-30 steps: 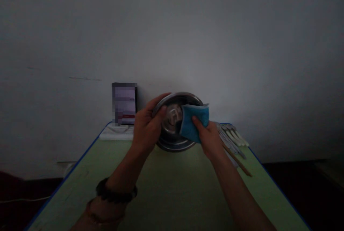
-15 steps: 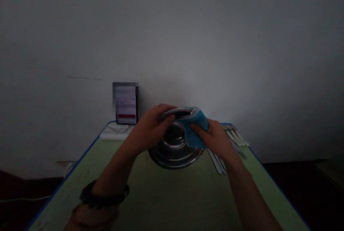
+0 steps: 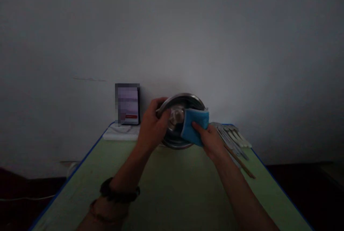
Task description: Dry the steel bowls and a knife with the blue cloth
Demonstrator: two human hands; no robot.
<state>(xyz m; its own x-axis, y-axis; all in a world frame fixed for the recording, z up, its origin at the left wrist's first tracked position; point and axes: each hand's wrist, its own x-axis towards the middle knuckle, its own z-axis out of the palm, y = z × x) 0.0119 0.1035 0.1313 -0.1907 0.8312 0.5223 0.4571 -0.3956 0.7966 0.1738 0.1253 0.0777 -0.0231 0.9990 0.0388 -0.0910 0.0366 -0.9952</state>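
A round, shiny stainless steel dish (image 3: 185, 100) is tilted up with its hollow side facing me, in the middle above the table. My left hand (image 3: 154, 123) grips its left rim, thumb on the inner side and fingers behind. My right hand (image 3: 213, 139) pinches a folded blue cloth (image 3: 196, 127) with a pale edge, thumb on top. The cloth lies against the dish's right side and covers part of it. Whatever lies under the dish is mostly hidden.
Spoons and other cutlery (image 3: 236, 136) lie at the table's right back, beside brown chopsticks (image 3: 242, 163). A phone or tablet (image 3: 129, 104) stands at the back left behind a white flat object (image 3: 120, 136). The green table (image 3: 166, 188) meets a wall (image 3: 172, 44).
The dish has turned from nearly edge-on to show its hollow side. My right hand and the cloth have shifted slightly down its right side. The chopsticks have come into view.
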